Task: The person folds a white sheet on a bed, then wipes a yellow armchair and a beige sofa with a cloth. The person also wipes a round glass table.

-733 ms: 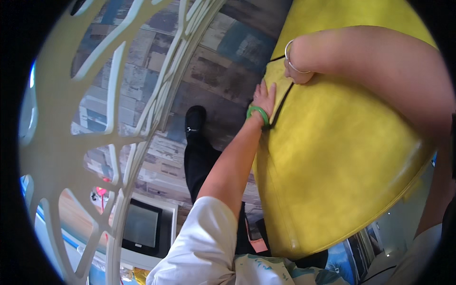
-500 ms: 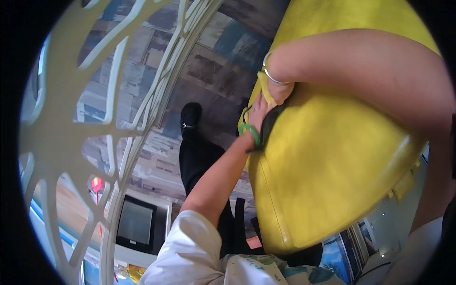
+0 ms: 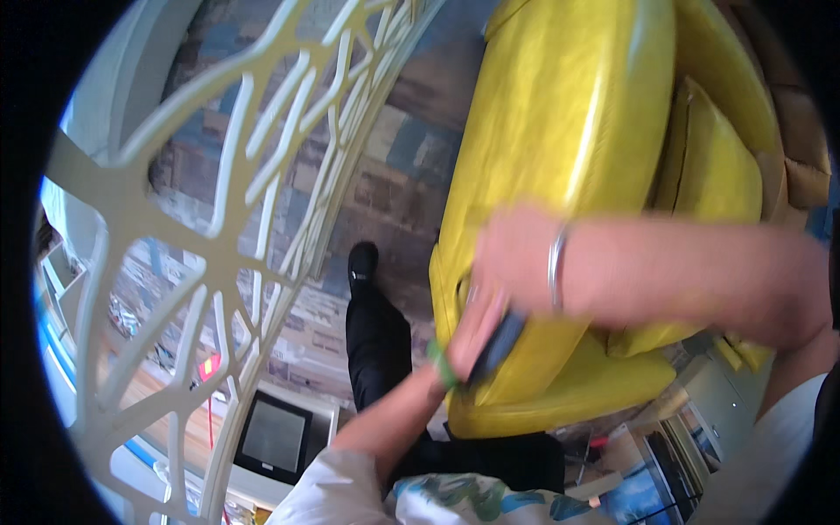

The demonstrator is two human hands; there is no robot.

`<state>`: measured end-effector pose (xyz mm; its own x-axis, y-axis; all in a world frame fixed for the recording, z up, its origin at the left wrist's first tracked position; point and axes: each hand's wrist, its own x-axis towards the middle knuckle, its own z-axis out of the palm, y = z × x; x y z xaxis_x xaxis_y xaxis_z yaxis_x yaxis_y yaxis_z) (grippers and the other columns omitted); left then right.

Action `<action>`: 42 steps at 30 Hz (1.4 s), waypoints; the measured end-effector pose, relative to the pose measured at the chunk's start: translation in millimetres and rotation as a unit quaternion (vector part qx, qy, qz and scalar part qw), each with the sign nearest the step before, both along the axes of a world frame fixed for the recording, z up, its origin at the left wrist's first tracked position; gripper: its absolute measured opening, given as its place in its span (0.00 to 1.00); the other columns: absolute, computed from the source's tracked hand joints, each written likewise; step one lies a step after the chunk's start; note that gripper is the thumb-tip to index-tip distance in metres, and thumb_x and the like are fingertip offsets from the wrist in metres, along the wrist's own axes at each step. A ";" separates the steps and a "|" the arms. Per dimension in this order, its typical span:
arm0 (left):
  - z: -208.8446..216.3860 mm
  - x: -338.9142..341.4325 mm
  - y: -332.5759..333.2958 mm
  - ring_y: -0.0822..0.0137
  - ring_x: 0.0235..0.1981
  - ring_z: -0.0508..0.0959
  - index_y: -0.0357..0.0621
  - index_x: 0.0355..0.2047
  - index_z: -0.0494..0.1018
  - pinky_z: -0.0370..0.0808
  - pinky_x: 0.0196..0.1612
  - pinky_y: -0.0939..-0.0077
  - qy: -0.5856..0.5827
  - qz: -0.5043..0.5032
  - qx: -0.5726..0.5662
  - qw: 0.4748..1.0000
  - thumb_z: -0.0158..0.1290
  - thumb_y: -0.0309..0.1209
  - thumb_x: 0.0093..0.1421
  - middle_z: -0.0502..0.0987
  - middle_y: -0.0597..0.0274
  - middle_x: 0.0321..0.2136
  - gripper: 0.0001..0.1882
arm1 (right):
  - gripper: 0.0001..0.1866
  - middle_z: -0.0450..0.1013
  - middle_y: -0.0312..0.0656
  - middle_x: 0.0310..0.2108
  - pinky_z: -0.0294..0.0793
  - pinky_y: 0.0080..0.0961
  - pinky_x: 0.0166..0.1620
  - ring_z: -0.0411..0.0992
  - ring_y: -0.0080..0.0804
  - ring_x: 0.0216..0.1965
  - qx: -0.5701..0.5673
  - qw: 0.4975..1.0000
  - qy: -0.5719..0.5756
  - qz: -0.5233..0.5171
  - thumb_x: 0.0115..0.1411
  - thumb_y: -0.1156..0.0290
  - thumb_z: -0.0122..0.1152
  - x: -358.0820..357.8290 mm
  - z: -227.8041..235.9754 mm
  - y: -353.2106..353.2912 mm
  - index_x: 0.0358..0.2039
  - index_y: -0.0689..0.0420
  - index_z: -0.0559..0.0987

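A large yellow cushion (image 3: 560,157) fills the upper right, lying on a yellow seat (image 3: 560,402). My left hand (image 3: 472,328), with a green band at the wrist, presses on the cushion's lower front edge beside a dark slit-like patch (image 3: 500,343). My right hand (image 3: 507,249), with a silver bracelet on the wrist, is closed on the same edge just above it. Both hands are motion-blurred, so the fingers are hard to make out. My right forearm crosses in from the right.
A white lattice screen (image 3: 219,219) stands on the left over a patchwork blue and brown floor (image 3: 394,166). My dark-trousered leg and black shoe (image 3: 361,262) are beside the seat. A dark screen in a white frame (image 3: 273,436) sits below. A grey cabinet (image 3: 726,402) is at the lower right.
The view has swung, and the cushion now sits further up and right. Both hands have slid down to its lower front edge, closer together, and are blurred with motion.
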<state>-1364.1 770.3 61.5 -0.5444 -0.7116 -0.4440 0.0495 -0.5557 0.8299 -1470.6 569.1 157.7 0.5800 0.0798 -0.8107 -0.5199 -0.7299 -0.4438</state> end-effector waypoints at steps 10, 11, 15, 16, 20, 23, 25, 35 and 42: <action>-58.5 -62.8 -188.8 0.63 0.66 0.63 0.43 0.70 0.56 0.58 0.69 0.70 0.360 0.106 0.118 0.919 0.40 0.44 0.75 0.62 0.59 0.67 0.29 | 0.12 0.83 0.38 0.38 0.78 0.33 0.43 0.81 0.35 0.44 -0.340 0.935 0.026 -0.101 0.60 0.57 0.61 -61.0 21.8 -130.5 0.37 0.47 0.86; -40.7 -75.3 -222.1 0.67 0.63 0.67 0.44 0.70 0.58 0.61 0.67 0.72 0.362 0.119 0.148 0.913 0.41 0.46 0.74 0.66 0.62 0.64 0.30 | 0.12 0.83 0.37 0.37 0.77 0.33 0.44 0.81 0.35 0.43 -0.344 0.932 0.019 -0.108 0.60 0.56 0.61 -67.1 21.2 -134.8 0.37 0.47 0.86; -55.7 -49.6 -160.4 0.68 0.66 0.63 0.40 0.72 0.52 0.57 0.69 0.71 0.257 0.142 0.112 0.950 0.34 0.42 0.77 0.61 0.60 0.67 0.29 | 0.16 0.81 0.35 0.31 0.67 0.34 0.47 0.79 0.32 0.39 -0.284 0.958 -0.017 -0.037 0.60 0.57 0.58 -57.3 35.1 -101.6 0.45 0.50 0.81; -38.6 -52.3 -145.2 0.68 0.66 0.63 0.40 0.72 0.51 0.57 0.70 0.71 0.191 0.142 0.120 0.964 0.33 0.41 0.77 0.61 0.60 0.67 0.28 | 0.16 0.80 0.36 0.32 0.65 0.34 0.51 0.78 0.32 0.41 -0.251 0.967 -0.024 -0.050 0.60 0.58 0.58 -60.8 36.0 -84.0 0.45 0.51 0.80; 30.1 -62.0 -155.9 0.68 0.67 0.62 0.41 0.72 0.51 0.57 0.70 0.69 0.045 0.141 0.248 0.957 0.32 0.40 0.77 0.61 0.60 0.67 0.28 | 0.12 0.80 0.38 0.32 0.65 0.30 0.53 0.77 0.33 0.42 -0.195 0.963 -0.129 -0.133 0.59 0.61 0.56 -87.8 17.8 -79.6 0.39 0.50 0.82; -1.8 -70.0 -216.2 0.68 0.64 0.66 0.42 0.71 0.53 0.62 0.68 0.71 0.120 0.105 0.177 0.971 0.32 0.42 0.77 0.64 0.60 0.64 0.27 | 0.11 0.81 0.36 0.33 0.70 0.28 0.48 0.79 0.33 0.42 -0.238 0.966 -0.064 -0.075 0.57 0.61 0.59 -93.8 22.6 -149.3 0.38 0.48 0.84; -0.7 -113.5 -304.1 0.68 0.64 0.67 0.42 0.71 0.54 0.62 0.68 0.71 0.115 0.155 0.302 0.933 0.34 0.42 0.77 0.65 0.59 0.64 0.27 | 0.10 0.82 0.35 0.34 0.71 0.28 0.46 0.79 0.31 0.42 -0.285 0.955 -0.014 -0.084 0.59 0.59 0.60 -111.9 18.6 -203.2 0.35 0.46 0.85; -89.9 -150.6 -462.3 0.63 0.64 0.66 0.42 0.69 0.56 0.61 0.67 0.67 -0.010 0.127 0.128 0.984 0.38 0.41 0.74 0.65 0.55 0.63 0.27 | 0.17 0.80 0.38 0.50 0.70 0.32 0.58 0.78 0.32 0.51 -0.300 0.925 0.134 -0.192 0.58 0.58 0.63 -106.2 -17.4 -365.4 0.47 0.47 0.86; -123.1 -139.8 -411.4 0.59 0.64 0.65 0.42 0.68 0.57 0.61 0.67 0.65 -0.130 0.051 -0.064 0.988 0.41 0.40 0.72 0.65 0.53 0.63 0.28 | 0.20 0.80 0.41 0.49 0.76 0.39 0.52 0.77 0.45 0.52 -0.198 0.956 0.146 -0.157 0.58 0.59 0.63 -115.8 5.1 -364.7 0.50 0.48 0.84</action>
<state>-1503.9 358.8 -61.6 -0.3462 -0.8165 -0.4621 -0.1241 -0.4484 0.8852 -1586.4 204.3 162.8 0.2686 -0.4073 -0.8729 -0.8007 -0.5982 0.0328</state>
